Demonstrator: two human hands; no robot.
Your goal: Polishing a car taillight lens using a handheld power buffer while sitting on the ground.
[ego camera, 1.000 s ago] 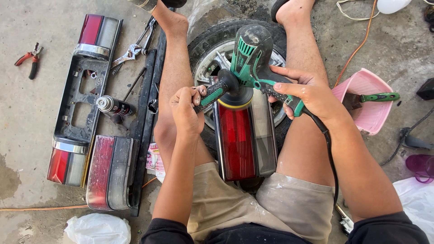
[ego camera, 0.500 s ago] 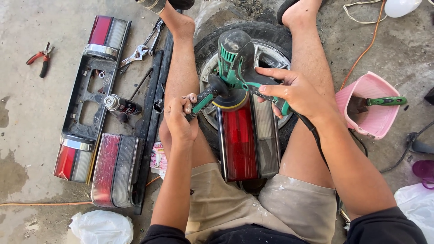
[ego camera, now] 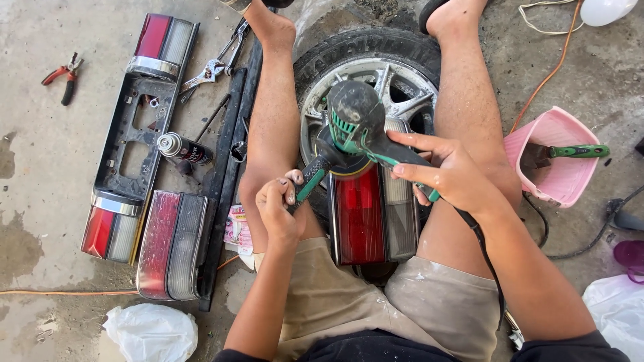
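- Head view, against the frame half a second before: the green polisher (ego camera: 359, 127) has slid further up the tail lamp (ego camera: 372, 214), its dusty round head now over the lamp's top edge, and more of the red lens is bared below it.
- The left hand (ego camera: 280, 208) is closed tight around the black-and-green side handle (ego camera: 314, 177); the right hand (ego camera: 449, 173) wraps the polisher's rear grip, forefinger stretched straight along the body.
- The lamp is glossy, oblong, red with a smoky grey strip, lying between the knees on a tyre with a silver spoked rim (ego camera: 376, 74).
- Left of the left-hand grip: a black spray can (ego camera: 184, 149), a trim panel (ego camera: 137, 127), another lamp (ego camera: 171, 245).
- Right of the right-hand grip: a pink plastic tub (ego camera: 560, 174) with a green-handled tool; the black cord trails under the right forearm.
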